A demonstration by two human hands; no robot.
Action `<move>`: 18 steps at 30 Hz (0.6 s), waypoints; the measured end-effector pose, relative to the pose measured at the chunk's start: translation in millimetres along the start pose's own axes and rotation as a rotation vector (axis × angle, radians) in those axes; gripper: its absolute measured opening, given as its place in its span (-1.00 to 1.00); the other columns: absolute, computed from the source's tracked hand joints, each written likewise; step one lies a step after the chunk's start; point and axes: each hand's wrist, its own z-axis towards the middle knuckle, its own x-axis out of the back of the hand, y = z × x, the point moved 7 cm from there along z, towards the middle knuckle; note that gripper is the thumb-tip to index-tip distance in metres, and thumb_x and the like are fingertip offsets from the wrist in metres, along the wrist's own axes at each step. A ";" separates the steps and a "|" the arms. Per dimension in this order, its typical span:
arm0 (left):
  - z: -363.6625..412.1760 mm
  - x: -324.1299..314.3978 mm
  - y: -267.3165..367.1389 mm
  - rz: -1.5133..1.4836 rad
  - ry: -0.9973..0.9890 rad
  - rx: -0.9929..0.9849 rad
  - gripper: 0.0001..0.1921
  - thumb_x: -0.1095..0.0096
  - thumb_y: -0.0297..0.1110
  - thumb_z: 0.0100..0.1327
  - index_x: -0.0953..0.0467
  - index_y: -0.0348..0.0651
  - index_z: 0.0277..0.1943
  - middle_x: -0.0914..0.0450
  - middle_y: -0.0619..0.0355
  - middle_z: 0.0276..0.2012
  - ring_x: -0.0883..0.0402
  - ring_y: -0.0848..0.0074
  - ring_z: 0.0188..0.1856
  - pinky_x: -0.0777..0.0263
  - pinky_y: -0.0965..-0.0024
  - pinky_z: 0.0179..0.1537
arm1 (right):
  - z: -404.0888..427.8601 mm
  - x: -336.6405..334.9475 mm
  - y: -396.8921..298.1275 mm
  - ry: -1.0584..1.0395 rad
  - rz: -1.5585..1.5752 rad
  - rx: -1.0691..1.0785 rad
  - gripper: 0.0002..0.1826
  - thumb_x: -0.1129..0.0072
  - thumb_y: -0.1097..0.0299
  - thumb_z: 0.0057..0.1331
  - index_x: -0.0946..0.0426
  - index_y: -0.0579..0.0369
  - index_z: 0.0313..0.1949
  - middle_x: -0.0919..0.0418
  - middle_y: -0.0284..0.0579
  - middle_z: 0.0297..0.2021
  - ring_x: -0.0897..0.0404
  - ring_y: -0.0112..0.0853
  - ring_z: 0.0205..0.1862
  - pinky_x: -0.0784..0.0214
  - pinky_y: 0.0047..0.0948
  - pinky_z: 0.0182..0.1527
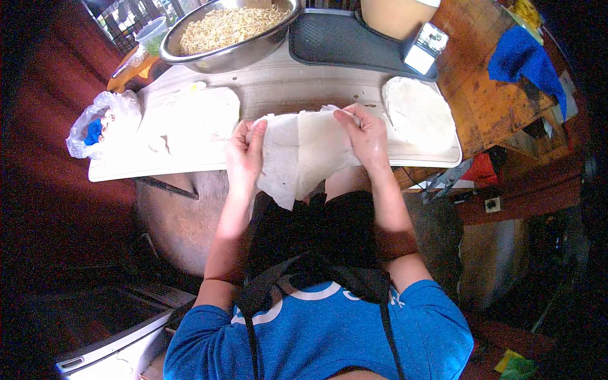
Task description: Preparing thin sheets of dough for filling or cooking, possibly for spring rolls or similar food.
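Between my two hands hangs a thin, whitish, translucent wrapper sheet (323, 142), with a line down its middle where layers seem to overlap. My left hand (247, 152) pinches its left upper edge between thumb and fingers. The right upper edge is gripped by my right hand (365, 135). The sheet's lower part droops past the table's front edge, above my dark apron. To the left lies a pale, overexposed stack of sheets (209, 114). A round stack of whitish wrappers (418, 114) rests at the right end of the pale tabletop (270, 88).
A steel bowl (166, 52) full of bean sprouts stands at the back. Beside it are a black tray (327, 40), a tan container (394, 16) and a small device with a lit screen (426, 47). A plastic bag (121, 107) lies far left, a blue cloth (522, 61) at right.
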 end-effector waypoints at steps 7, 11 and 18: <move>6.5 26.4 5.4 -0.005 0.174 -0.059 -0.74 -0.15 -0.26 0.38 -0.50 -0.28 -0.36 -0.33 0.39 -0.60 -0.19 0.79 -0.51 -0.12 0.61 -0.48 | 5.9 32.2 11.2 0.157 0.034 0.037 -0.81 -0.25 0.28 0.28 -0.59 0.15 -0.34 -0.52 -0.35 -0.54 -0.40 -0.64 -0.44 -0.26 -0.59 -0.34; 8.8 42.0 4.4 -0.064 0.244 -0.072 -0.73 -0.15 -0.26 0.38 -0.50 -0.28 -0.37 -0.32 0.40 -0.60 -0.17 0.79 -0.52 -0.09 0.63 -0.50 | 6.5 52.2 21.2 0.216 0.137 -0.046 -0.80 -0.26 0.28 0.28 -0.59 0.18 -0.35 -0.53 -0.37 -0.54 -0.39 -0.65 -0.44 -0.26 -0.60 -0.34; 9.4 49.1 13.7 -0.056 0.278 -0.123 -0.75 -0.18 -0.28 0.37 -0.51 -0.27 -0.38 -0.24 0.43 -0.61 -0.13 0.79 -0.53 -0.06 0.64 -0.52 | 4.8 75.9 22.2 0.253 0.176 -0.034 -0.81 -0.26 0.28 0.28 -0.60 0.16 -0.36 -0.47 -0.46 -0.56 -0.30 -0.70 -0.48 -0.17 -0.66 -0.40</move>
